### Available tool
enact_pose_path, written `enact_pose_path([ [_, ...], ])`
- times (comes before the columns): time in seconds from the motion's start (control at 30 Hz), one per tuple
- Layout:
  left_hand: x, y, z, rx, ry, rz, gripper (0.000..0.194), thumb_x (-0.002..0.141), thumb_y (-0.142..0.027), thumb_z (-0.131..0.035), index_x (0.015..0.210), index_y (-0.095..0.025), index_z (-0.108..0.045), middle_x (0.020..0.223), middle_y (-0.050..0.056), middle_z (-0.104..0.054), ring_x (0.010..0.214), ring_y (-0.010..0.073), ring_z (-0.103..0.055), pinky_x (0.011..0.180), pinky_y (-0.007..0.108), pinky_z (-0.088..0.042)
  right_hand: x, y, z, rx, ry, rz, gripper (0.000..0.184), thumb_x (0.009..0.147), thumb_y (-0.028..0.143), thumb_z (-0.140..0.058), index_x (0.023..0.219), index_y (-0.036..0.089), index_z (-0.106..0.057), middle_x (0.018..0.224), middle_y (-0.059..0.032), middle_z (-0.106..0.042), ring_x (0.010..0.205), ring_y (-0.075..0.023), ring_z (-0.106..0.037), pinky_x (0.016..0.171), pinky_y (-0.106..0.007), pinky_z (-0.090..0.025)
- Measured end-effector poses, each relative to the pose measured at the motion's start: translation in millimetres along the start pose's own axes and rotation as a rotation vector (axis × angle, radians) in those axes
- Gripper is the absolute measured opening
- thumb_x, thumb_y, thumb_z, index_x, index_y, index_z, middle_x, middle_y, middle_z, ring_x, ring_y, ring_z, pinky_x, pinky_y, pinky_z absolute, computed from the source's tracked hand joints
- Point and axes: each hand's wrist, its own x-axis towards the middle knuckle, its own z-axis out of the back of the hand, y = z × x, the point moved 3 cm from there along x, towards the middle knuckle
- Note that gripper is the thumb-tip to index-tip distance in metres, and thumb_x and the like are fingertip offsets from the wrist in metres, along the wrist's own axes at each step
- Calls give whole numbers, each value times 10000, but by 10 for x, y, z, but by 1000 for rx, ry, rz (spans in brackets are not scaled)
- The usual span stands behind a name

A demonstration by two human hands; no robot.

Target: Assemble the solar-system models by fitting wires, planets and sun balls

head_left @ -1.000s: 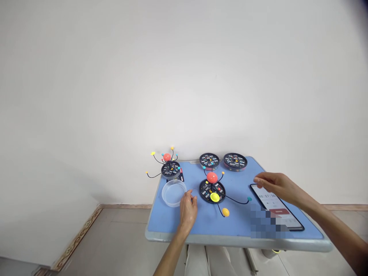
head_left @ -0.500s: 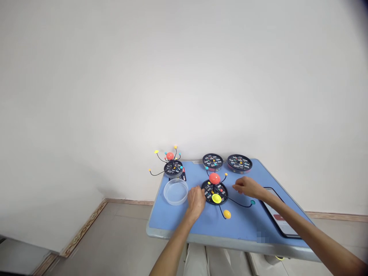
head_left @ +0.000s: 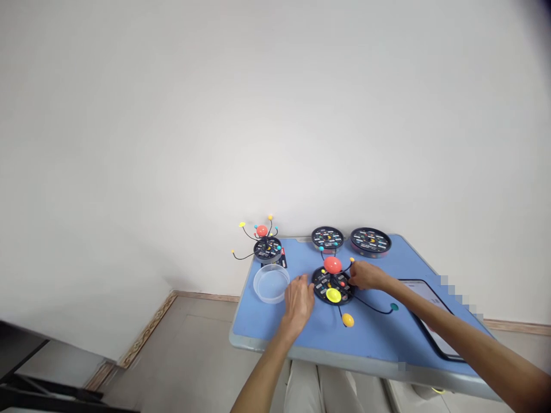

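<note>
Between my left hand [head_left: 300, 299] and right hand [head_left: 368, 276], on my remote feed, stands the planet model [head_left: 333, 295]; the right has just come over from the phone [head_left: 423, 291], so both now flank the base [head_left: 319, 291]. Fingers [head_left: 305, 281] bend there; whether either grips, I cannot tell. Glossy plastic balls [head_left: 332, 264] tip thin curved wires [head_left: 371, 306]. Left of the left hand, a clear tub [head_left: 271, 298]; beyond the right, two flat black discs [head_left: 370, 243].

Plain pale wall [head_left: 275, 115] — patterned skirting [head_left: 148, 330] along its foot — greyish floor [head_left: 193, 338], blue-topped table [head_left: 370, 335].
</note>
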Motion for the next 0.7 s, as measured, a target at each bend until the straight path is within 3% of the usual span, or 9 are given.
enact_pose_path([
  [0.2, -372, 358, 294, 203, -162, 153, 300, 993, -193, -432, 1231, -155, -611, 1286, 158, -583, 945, 247, -681, 688, 309, -485, -44, -56, -53, -60, -54, -9, 233, 966, 366, -597, 1084, 174, -655, 1099, -55, -678, 922, -190, -663, 816, -390, -560],
  [0.37, -535, 597, 260, 252, -43, 155, 226, 962, -132, -468, 1081, -172, -656, 1085, 111, -645, 912, 224, -658, 679, 292, -453, -57, -92, -89, -64, -102, -14, 227, 968, 382, -586, 983, 171, -668, 1017, -40, -690, 872, -174, -659, 799, -371, -548],
  [0.57, -664, 570, 100, 169, -45, 65, 394, 967, -56, -311, 892, -193, -673, 895, 72, -649, 781, 195, -626, 629, 284, -422, -95, -95, -112, -59, -147, -35, 251, 969, 396, -576, 941, 164, -667, 976, -34, -691, 875, -179, -657, 807, -376, -537],
  [0.63, -701, 517, 51, 171, -46, 42, 389, 968, -65, -318, 936, -193, -684, 937, 87, -665, 788, 205, -645, 629, 289, -449, -98, -95, -116, -63, -148, -41, 237, 967, 387, -585, 971, 164, -667, 1016, -42, -691, 898, -183, -659, 817, -384, -542],
  [0.7, -735, 449, 27, 162, -107, 40, 363, 968, -92, -346, 1093, -191, -671, 1101, 126, -662, 864, 228, -668, 669, 305, -492, -94, -101, -117, -69, -148, -49, 229, 963, 376, -597, 1013, 163, -666, 1055, -49, -688, 928, -191, -661, 831, -396, -546],
])
